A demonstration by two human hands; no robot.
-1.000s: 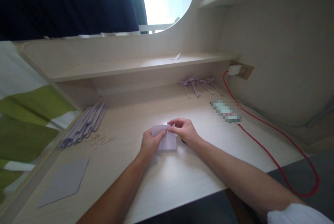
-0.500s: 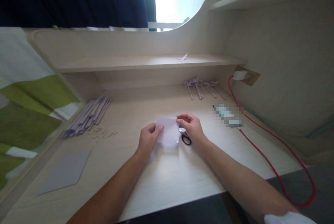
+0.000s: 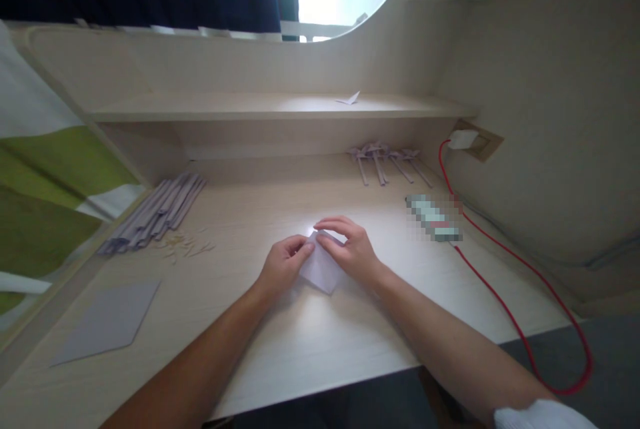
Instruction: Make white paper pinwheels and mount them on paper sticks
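A small sheet of white paper (image 3: pixel 321 272) is held up over the middle of the desk, one corner pointing down toward me. My left hand (image 3: pixel 287 261) pinches its left edge between thumb and fingers. At the top corner, my right hand (image 3: pixel 353 249) has its thumb pressed on the paper, with the fingers arched over behind. No scissors show now; my right hand or the paper may be covering them.
On the left lie rolled paper sticks (image 3: pixel 155 212), scattered yellowish strips (image 3: pixel 187 244) and a flat paper stack (image 3: pixel 107 322). Paper pinwheels (image 3: pixel 377 156) rest at the back right. A phone (image 3: pixel 434 218) charges by a red cable (image 3: pixel 493 292). Folded paper (image 3: pixel 350 99) sits on the shelf (image 3: pixel 250 106).
The paper has turned so a corner points down. My right hand has shifted left to the paper's top, closer to my left hand. The black-handled scissors have gone from sight.
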